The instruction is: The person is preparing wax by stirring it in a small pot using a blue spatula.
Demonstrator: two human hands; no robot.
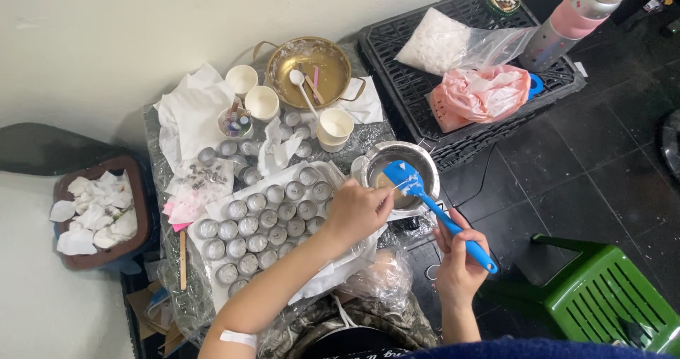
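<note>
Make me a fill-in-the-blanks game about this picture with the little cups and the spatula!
1. The right hand holds a spatula coloured ____.
2. The spatula's blade sits over a small metal ____.
3. The left hand is beside the tray of little round ____.
4. The plastic chair on the floor is ____.

Missing words: blue; pot; tins; green

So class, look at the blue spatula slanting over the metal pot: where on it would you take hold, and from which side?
Grip the blue spatula by its long handle, at the lower end, where the right hand wraps it. Come from the near right: the handle slants out that way, clear of the metal pot. The flat blade rests over the pot, smeared white, with the left hand at it.
</note>
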